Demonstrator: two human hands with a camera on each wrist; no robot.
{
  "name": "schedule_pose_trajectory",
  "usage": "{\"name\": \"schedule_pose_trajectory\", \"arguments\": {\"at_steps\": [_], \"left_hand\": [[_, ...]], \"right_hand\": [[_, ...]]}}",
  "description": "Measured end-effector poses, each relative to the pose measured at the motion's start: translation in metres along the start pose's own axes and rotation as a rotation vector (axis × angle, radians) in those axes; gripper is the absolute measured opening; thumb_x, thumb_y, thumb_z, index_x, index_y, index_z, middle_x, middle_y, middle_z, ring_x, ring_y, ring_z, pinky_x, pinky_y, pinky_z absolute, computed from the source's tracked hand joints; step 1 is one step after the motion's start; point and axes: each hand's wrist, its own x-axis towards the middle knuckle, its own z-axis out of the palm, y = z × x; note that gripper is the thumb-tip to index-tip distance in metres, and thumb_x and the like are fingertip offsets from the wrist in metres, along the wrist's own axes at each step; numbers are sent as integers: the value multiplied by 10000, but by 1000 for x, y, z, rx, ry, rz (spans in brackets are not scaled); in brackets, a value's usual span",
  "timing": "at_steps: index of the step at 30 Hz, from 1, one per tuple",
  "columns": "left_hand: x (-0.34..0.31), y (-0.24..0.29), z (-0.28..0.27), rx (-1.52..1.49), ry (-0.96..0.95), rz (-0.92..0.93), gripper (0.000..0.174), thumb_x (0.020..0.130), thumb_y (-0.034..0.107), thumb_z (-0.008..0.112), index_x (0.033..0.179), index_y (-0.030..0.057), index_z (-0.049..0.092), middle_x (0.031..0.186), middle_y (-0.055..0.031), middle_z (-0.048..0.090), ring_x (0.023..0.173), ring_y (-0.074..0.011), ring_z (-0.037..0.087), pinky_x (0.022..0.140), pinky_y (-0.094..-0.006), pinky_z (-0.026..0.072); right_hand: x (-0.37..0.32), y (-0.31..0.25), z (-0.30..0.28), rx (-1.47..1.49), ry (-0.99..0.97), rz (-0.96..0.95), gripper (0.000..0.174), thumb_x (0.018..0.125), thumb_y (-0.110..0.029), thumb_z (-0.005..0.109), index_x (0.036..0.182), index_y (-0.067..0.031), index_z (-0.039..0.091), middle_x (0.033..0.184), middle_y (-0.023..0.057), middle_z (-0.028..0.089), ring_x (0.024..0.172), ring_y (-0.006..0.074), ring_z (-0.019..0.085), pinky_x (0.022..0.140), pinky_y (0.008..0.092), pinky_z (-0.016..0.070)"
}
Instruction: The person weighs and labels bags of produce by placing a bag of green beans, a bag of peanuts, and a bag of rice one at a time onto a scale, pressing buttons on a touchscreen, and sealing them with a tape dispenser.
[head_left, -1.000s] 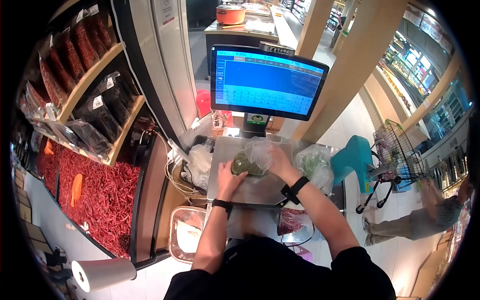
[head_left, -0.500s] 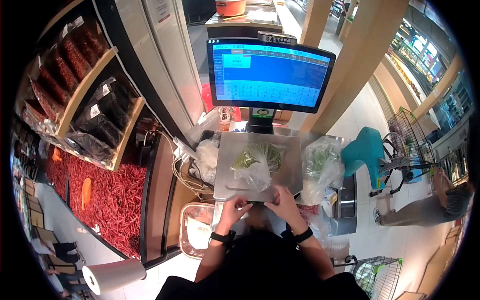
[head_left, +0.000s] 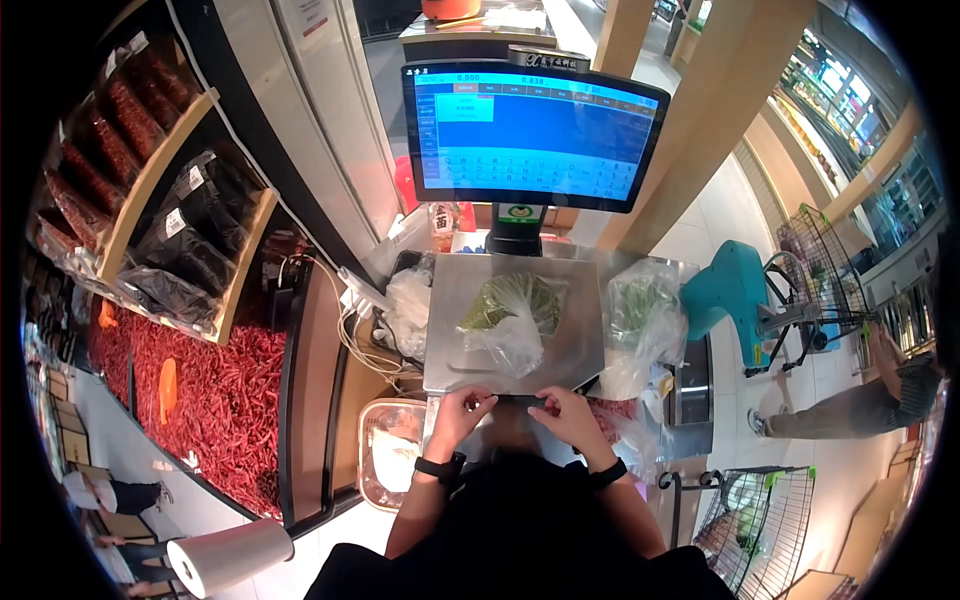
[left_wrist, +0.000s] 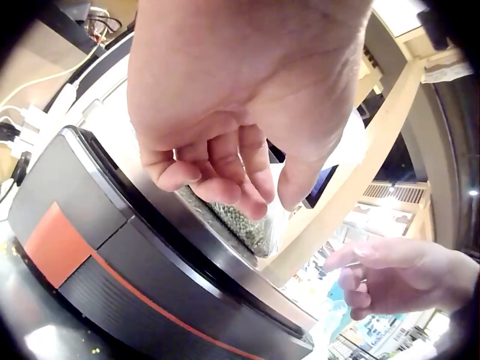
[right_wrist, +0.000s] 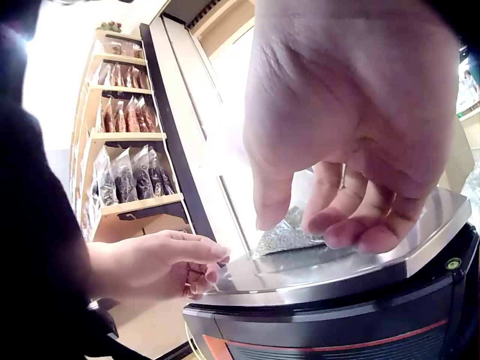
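Note:
A clear plastic bag of small green produce [head_left: 512, 305] lies on the steel plate of a weighing scale [head_left: 443, 345], its gathered end towards the person. At the plate's front edge is the left hand [head_left: 458, 420], fingers loosely curled and holding nothing. The right hand [head_left: 572, 420] faces it at the same edge, also relaxed, a gap between the two. In the left wrist view the left hand [left_wrist: 247, 90] hangs above the scale's dark front [left_wrist: 150, 255]. The right wrist view shows the right hand [right_wrist: 352, 127] over the plate, thumb apart from bent fingers, with the bag [right_wrist: 289, 236] behind it.
A lit touchscreen [head_left: 530, 140] stands behind the scale. Another bag of greens [head_left: 640, 310] lies right of it, beside a teal device [head_left: 725, 300]. Left are crumpled plastic bags [head_left: 405, 310], cables and a bin of dried red chillies [head_left: 220, 400]. A shopping cart [head_left: 760, 525] stands lower right.
Both hands have left the bag on the plate and drawn back to the scale's front edge. The screen now shows a reading and an item tile. A cart has come into view lower right.

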Motion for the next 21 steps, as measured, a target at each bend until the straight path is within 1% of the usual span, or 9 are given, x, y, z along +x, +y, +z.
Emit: {"name": "schedule_pose_trajectory", "arguments": {"at_steps": [4,6,13,15,17,19,20,21], "left_hand": [[0,2,-2,-20,20,13,173,760,176,733,836,30,677,643,-24,607,576,-86,500,545,-240,422],[-1,-1,-2,-17,28,24,170,760,174,733,835,31,678,642,-27,609,571,-86,498,542,-240,421],[0,-6,1,-24,83,62,153,749,162,740,807,34,680,613,-28,595,551,-84,493,527,-243,418],[2,-6,-1,-10,100,57,149,745,159,743,798,34,679,602,-28,587,544,-86,492,524,-244,418],[3,-7,-4,5,116,55,147,741,155,745,789,34,678,591,-27,579,538,-89,491,522,-245,418],[6,-8,-7,7,183,41,133,742,139,742,781,31,675,574,-9,561,524,-69,471,509,-228,400],[7,-9,-9,6,180,43,133,742,139,742,781,31,675,574,-9,561,524,-69,471,509,-228,400],[9,-9,-11,-38,204,9,130,745,135,739,778,27,673,567,2,551,521,-55,459,503,-216,387]], "right_hand": [[-1,3,1,-4,-10,4,351,749,-236,730,989,-11,608,684,69,580,593,147,559,569,274,463],[-2,0,-1,-15,-19,33,356,759,-280,712,981,-20,613,691,102,606,630,227,603,612,327,486],[-6,-5,-14,-22,-31,12,346,773,-286,696,980,-20,616,707,108,620,633,235,608,618,324,489],[-5,-13,-30,-74,-56,-56,341,783,-308,681,952,-18,626,700,108,623,626,239,606,603,329,485],[-3,-29,-58,-69,-75,-74,332,788,-315,673,929,-18,630,687,111,617,615,240,599,595,332,480],[5,-56,-94,-96,-107,-92,307,798,-312,664,882,-18,634,656,115,602,599,243,587,577,335,468],[10,-76,-113,-127,-121,-89,291,802,-302,663,859,-18,634,639,118,592,594,246,583,568,334,462],[19,-98,-129,-223,-23,-164,263,805,-284,661,848,-27,623,682,118,602,588,246,578,558,333,456]]}}
